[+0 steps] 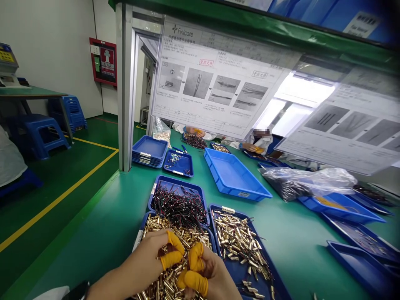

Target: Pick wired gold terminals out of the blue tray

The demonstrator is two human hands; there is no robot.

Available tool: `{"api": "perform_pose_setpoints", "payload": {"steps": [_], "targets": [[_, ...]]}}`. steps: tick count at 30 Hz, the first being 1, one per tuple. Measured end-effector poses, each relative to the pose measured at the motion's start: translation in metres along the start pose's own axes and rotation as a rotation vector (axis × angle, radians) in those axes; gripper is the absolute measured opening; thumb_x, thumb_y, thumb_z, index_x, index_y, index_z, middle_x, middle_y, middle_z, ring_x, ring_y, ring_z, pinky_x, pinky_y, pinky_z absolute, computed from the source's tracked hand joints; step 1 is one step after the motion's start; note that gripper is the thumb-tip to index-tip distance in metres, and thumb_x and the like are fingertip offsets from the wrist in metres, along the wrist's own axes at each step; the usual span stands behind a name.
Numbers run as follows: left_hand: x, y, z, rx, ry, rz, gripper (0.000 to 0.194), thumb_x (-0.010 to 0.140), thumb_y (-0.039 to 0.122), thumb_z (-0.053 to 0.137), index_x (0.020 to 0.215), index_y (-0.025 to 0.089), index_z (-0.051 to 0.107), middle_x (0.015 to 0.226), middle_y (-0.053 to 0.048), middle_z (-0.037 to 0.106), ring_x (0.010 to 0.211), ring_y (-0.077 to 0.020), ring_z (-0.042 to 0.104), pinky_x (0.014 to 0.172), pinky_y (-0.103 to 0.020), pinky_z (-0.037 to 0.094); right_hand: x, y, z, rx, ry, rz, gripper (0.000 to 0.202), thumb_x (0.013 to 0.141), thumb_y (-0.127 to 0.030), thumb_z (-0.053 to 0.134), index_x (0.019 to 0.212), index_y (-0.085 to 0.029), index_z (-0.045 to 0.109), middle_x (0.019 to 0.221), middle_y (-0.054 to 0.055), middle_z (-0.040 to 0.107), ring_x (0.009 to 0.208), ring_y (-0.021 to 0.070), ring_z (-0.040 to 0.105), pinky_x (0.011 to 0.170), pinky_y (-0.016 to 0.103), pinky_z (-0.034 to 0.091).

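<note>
Left hand (152, 246) and right hand (214, 271), curled in yellow rubber finger cots (171, 259), hover, any grip hidden, above brass-coloured metal tubes (168, 284): likely light, stiff, slippery, best pinched mid-barrel.

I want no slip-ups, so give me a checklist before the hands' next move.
1. Yellow finger covers worn: ok, on the left hand and the right hand.
2. Gold-coloured tubes within reach: ok, heaped beneath the hands.
3. Dark wires within reach: ok, in the wire tray beyond the tubes.
4. Parts inside the right-hand tray: not ok, some thin ends poke past its rim.
5. What the hands pinch: cannot tell, too hidden.
6. Instruction sheet in sight: ok, hanging above the bench.
</note>
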State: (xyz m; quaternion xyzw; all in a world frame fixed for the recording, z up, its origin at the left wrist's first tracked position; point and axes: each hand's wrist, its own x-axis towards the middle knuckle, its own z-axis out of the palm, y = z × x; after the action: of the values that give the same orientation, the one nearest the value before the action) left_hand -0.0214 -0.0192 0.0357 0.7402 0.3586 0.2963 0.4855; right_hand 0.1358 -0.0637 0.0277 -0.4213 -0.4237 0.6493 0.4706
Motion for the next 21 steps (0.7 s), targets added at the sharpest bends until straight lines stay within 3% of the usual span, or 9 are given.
{"api": "perform_pose_setpoints", "payload": {"steps": [5,9,13,17,21], "targets": [[-0.005,-0.005,-0.023,0.412,-0.330,0.137,0.028,0.066,-0.008,0.042,0.064,0.019,0.050,0.078,0.001,0.054,0.080,-0.0176,0.051,0.068,-0.024,0.040,-0.001,-0.003,0.000,-0.157,0.116,-0.012,0.036,0.055,-0.046,0.079,0.056,-0.016,0.060,0.045,-0.006,0.056,0.037,0.0053,0.050,0.040,0.015,0.041],[-0.007,-0.011,-0.027,0.532,-0.429,0.194,0.032,0.057,-0.013,0.036,0.059,0.019,0.038,0.075,0.002,0.051,0.077,-0.0156,0.050,0.064,-0.022,0.038,-0.002,0.001,-0.006,-0.369,0.169,-0.004,0.043,0.066,-0.054,0.067,0.053,-0.016,0.051,0.043,-0.006,0.049,0.034,0.0038,0.038,0.036,0.015,0.030],[-0.005,-0.013,-0.023,0.540,-0.427,0.248,0.035,0.058,-0.016,0.037,0.057,0.019,0.031,0.069,0.003,0.048,0.076,-0.0146,0.048,0.066,-0.022,0.037,-0.002,0.003,-0.009,-0.412,0.204,0.002,0.044,0.065,-0.057,0.065,0.054,-0.019,0.045,0.044,-0.007,0.046,0.036,0.0050,0.032,0.036,0.017,0.024],[-0.006,-0.009,-0.019,0.448,-0.385,0.208,0.030,0.072,-0.009,0.044,0.063,0.019,0.041,0.077,0.001,0.051,0.079,-0.0158,0.049,0.069,-0.023,0.039,-0.003,0.002,-0.007,-0.340,0.169,-0.059,0.039,0.064,-0.051,0.070,0.058,-0.018,0.050,0.053,-0.006,0.047,0.048,0.0082,0.039,0.047,0.019,0.034],[-0.003,-0.011,-0.010,0.112,-0.119,-0.002,0.006,0.081,0.015,0.052,0.083,0.020,0.055,0.086,-0.001,0.056,0.080,-0.0181,0.052,0.071,-0.028,0.042,-0.004,0.010,-0.010,-0.384,0.186,-0.160,0.031,0.070,-0.046,0.067,0.065,-0.017,0.058,0.059,-0.002,0.052,0.056,0.0128,0.047,0.054,0.022,0.039]]}}
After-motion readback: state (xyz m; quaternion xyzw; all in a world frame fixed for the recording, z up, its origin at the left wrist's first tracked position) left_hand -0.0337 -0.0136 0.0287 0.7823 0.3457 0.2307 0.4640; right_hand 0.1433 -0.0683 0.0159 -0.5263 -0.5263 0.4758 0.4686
